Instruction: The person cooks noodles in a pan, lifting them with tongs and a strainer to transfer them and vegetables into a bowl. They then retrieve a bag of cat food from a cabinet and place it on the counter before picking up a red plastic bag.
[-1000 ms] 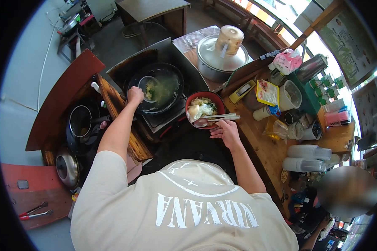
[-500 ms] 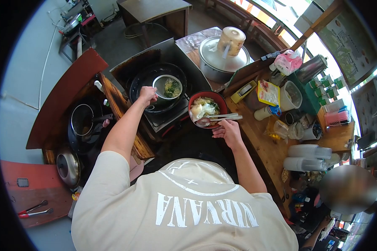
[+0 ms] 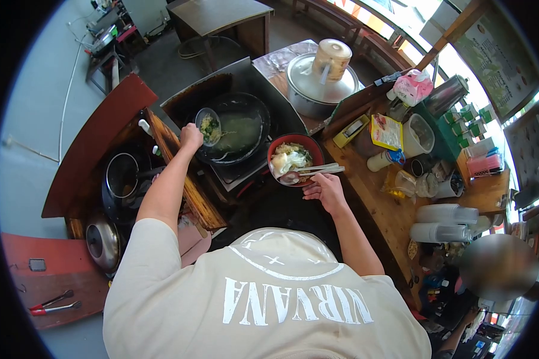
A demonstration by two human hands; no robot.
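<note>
My left hand (image 3: 191, 137) is closed on the handle of a round strainer (image 3: 208, 127), which holds some greens and noodle bits. The strainer is tilted over the left side of a dark wok (image 3: 243, 128) with liquid in it. At the wok's right, my right hand (image 3: 325, 191) holds the lower rim of a red bowl (image 3: 321, 155). Noodles, greens and a white egg-like piece (image 3: 287, 161) fill the bowl. A spoon (image 3: 290, 178) and pale chopsticks (image 3: 323, 170) lie across its near edge, close to my right fingers.
A lidded steel pot (image 3: 308, 107) stands behind the bowl. On the wooden counter (image 3: 374, 206) at the right are a yellow packet (image 3: 387, 131), a white tub (image 3: 418, 134) and stacked plastic containers (image 3: 443, 223). Pans (image 3: 123, 175) sit at the left. A blurred person is at the far right.
My left hand and the strainer have moved left, from over the wok's middle to its left side, and the strainer has tilted. My right hand stays at the bowl.
</note>
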